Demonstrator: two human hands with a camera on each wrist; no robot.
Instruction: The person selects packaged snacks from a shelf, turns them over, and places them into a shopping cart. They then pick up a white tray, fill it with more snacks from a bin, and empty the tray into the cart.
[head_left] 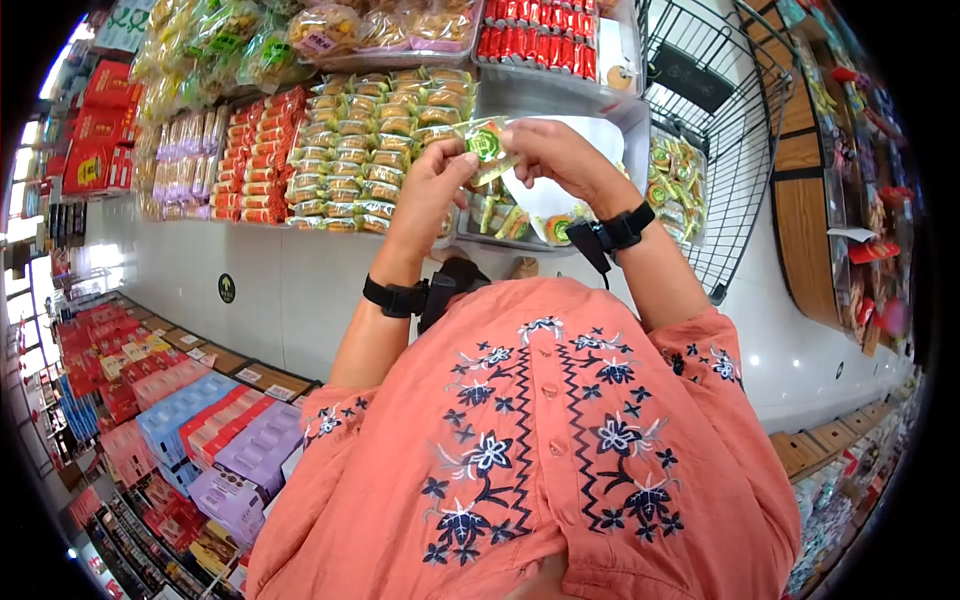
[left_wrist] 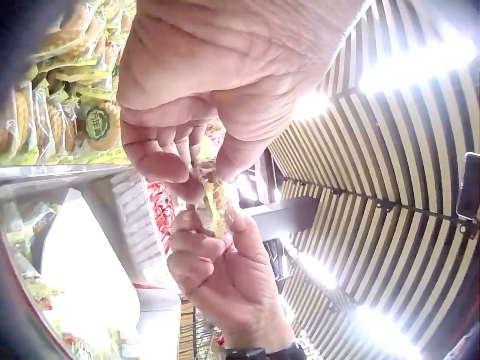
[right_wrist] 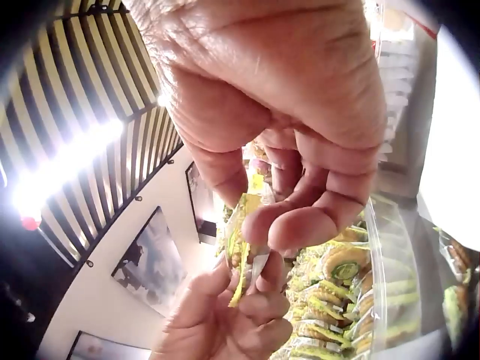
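Between both hands is a small clear pastry packet [head_left: 486, 150] with a green round label and yellowish edges. My left hand [head_left: 436, 178] pinches its left side between thumb and fingers. On the opposite side, my right hand [head_left: 560, 160] pinches the packet's edge. Edge-on in the left wrist view, the packet [left_wrist: 215, 206] spans the short gap between the two sets of fingertips. The right wrist view shows the packet [right_wrist: 244, 244] upright between the fingers. Just beyond the left hand stand rows of similar packaged pastries [head_left: 350, 150].
A grey bin [head_left: 560, 100] holding a white sheet [head_left: 575, 175] and a few packets lies under the right hand. Red-wrapped snacks [head_left: 540, 45] sit behind it. A black wire shopping cart [head_left: 735, 200] stands at right, with bagged snacks [head_left: 676, 185]. Stacked boxes [head_left: 245, 450] line the left.
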